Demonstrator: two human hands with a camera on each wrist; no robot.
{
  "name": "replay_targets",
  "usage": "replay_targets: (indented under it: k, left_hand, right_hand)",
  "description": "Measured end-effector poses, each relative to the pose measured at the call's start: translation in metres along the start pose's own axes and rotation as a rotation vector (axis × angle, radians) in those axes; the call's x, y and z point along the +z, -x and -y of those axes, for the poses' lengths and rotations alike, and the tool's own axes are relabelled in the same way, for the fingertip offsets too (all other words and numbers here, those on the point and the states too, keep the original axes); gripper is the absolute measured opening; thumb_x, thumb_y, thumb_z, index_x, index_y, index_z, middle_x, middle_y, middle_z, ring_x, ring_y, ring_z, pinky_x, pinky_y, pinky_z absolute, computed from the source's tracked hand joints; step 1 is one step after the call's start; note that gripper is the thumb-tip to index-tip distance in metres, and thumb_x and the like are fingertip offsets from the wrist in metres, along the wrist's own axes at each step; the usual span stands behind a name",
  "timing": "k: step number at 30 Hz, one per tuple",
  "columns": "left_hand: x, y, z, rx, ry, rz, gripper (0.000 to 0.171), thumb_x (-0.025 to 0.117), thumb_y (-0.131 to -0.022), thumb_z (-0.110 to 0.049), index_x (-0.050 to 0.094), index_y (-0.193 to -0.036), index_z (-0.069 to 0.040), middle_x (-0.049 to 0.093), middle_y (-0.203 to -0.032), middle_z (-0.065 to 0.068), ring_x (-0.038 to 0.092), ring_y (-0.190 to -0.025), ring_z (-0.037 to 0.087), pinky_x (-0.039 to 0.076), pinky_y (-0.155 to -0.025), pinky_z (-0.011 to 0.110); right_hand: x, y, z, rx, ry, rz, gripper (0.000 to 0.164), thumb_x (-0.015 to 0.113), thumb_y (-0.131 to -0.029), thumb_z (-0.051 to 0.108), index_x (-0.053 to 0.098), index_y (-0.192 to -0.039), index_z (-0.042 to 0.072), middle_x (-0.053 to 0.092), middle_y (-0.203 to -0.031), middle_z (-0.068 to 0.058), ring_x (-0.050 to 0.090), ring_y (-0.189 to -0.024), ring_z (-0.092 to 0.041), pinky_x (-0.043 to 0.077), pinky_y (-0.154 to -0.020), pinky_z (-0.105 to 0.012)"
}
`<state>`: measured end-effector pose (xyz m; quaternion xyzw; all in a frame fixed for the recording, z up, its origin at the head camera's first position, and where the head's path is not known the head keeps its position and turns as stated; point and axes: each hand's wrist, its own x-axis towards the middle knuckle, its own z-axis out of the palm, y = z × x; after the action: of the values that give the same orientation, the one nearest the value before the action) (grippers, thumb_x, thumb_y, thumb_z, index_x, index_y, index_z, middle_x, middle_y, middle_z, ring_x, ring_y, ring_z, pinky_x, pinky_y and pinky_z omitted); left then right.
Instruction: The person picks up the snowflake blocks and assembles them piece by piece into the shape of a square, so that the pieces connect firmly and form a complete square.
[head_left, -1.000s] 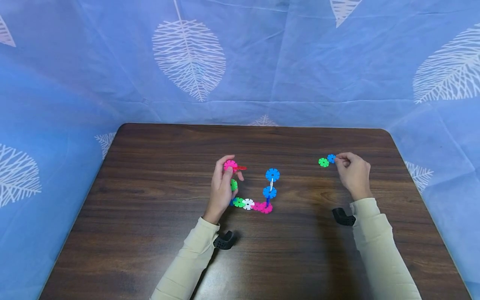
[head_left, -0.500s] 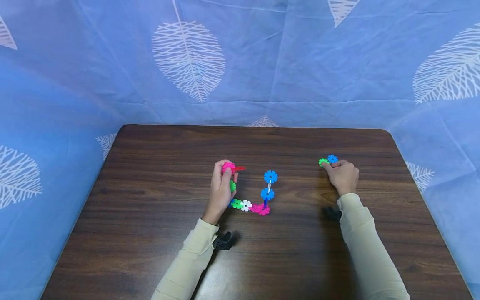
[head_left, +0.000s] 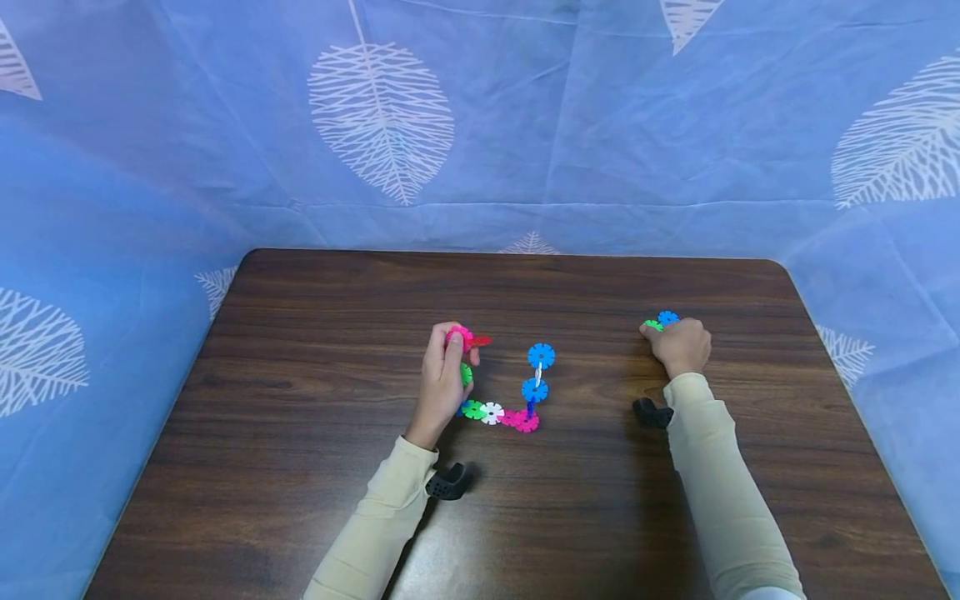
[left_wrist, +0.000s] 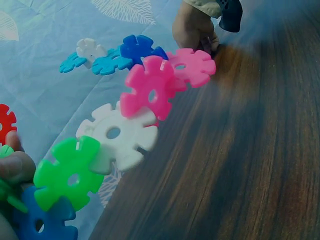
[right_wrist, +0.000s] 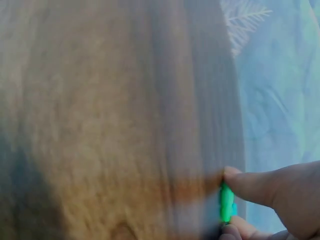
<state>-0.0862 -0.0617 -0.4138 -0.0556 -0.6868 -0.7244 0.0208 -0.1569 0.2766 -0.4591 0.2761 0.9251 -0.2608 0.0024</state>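
My left hand (head_left: pixel 442 371) grips a chain of interlocking notched plastic discs by its pink disc (head_left: pixel 460 337); a red disc (head_left: pixel 480 341) sticks out beside it. From the hand the chain runs through a blue disc (left_wrist: pixel 50 227), green disc (left_wrist: pixel 70 172), white disc (left_wrist: pixel 117 132) and two pink discs (left_wrist: pixel 150 90). It then turns up to blue discs (head_left: pixel 541 356) joined by a white one set edge-on. At the far right, my right hand (head_left: pixel 684 346) pinches a green disc (right_wrist: pixel 226 202) between thumb and fingers. A loose-looking blue disc (head_left: pixel 667 317) shows right beside that green one.
A dark wood-grain table (head_left: pixel 337 508) lies under both hands. Behind it hangs a blue cloth (head_left: pixel 510 125) with white leaf prints. Each wrist carries a black camera mount (head_left: pixel 450 482), close over the tabletop.
My right hand has moved left, from beside the blue disc to the green disc, which it now pinches. My left hand keeps its grip with its fingers drawn in closer; the chain has barely shifted.
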Motion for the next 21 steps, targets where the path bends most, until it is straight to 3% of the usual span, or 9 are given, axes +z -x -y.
replay_targets:
  k: [2,4,7,13,18,21]
  left_hand:
    - [-0.001,0.0,-0.001,0.011,-0.004,0.004,0.019,0.031,-0.104,-0.011,0.041,-0.109,0.005,0.057,-0.084,0.027,0.037,-0.036,0.01,0.033,-0.034,0.02]
    - [-0.002,0.0,-0.001,0.018,0.0,0.01,0.019,0.031,-0.104,-0.01,0.04,-0.109,0.006,0.059,-0.09,0.032,0.037,-0.034,0.011,0.033,-0.034,0.02]
    - [-0.002,0.001,-0.001,0.031,0.007,0.019,0.02,0.03,-0.104,-0.009,0.039,-0.109,0.008,0.061,-0.097,0.034,0.038,-0.034,0.014,0.034,-0.034,0.021]
    - [-0.003,0.002,-0.001,0.041,-0.005,0.028,0.02,0.031,-0.103,-0.008,0.038,-0.112,0.008,0.058,-0.113,0.028,0.04,-0.035,0.02,0.036,-0.035,0.025]
    - [-0.003,0.001,-0.001,0.034,0.02,0.025,0.02,0.031,-0.103,-0.009,0.039,-0.11,0.008,0.058,-0.115,0.029,0.038,-0.035,0.018,0.036,-0.035,0.023]
    - [-0.003,0.001,-0.001,0.026,0.024,0.016,0.02,0.032,-0.103,-0.01,0.039,-0.108,0.008,0.06,-0.113,0.028,0.038,-0.035,0.014,0.035,-0.035,0.02]
  right_hand:
    - [-0.002,0.001,0.0,-0.002,-0.018,0.033,0.042,0.065,-0.087,0.036,0.072,-0.091,-0.005,0.068,-0.088,-0.027,0.059,-0.084,-0.039,0.052,-0.068,-0.045]
    - [-0.004,0.002,-0.001,-0.015,-0.037,0.055,0.044,0.065,-0.088,0.033,0.068,-0.108,-0.006,0.064,-0.112,-0.027,0.055,-0.102,-0.043,0.048,-0.086,-0.05]
    - [-0.005,0.004,-0.002,-0.011,-0.075,0.084,0.046,0.066,-0.087,0.03,0.063,-0.117,-0.005,0.057,-0.125,-0.027,0.045,-0.117,-0.043,0.038,-0.101,-0.052]
    - [-0.005,0.008,-0.006,0.025,-0.18,0.085,0.043,0.07,-0.085,0.024,0.057,-0.116,-0.002,0.059,-0.118,-0.026,0.038,-0.12,-0.042,0.036,-0.101,-0.052]
    - [-0.007,0.014,-0.008,-0.015,-0.23,0.097,0.035,0.066,-0.089,0.022,0.056,-0.113,-0.001,0.063,-0.115,-0.026,0.04,-0.121,-0.04,0.026,-0.108,-0.052]
    - [-0.01,0.021,-0.005,-0.081,-0.261,0.11,0.033,0.063,-0.09,0.023,0.056,-0.113,-0.001,0.068,-0.106,-0.022,0.053,-0.107,-0.033,0.036,-0.1,-0.047]
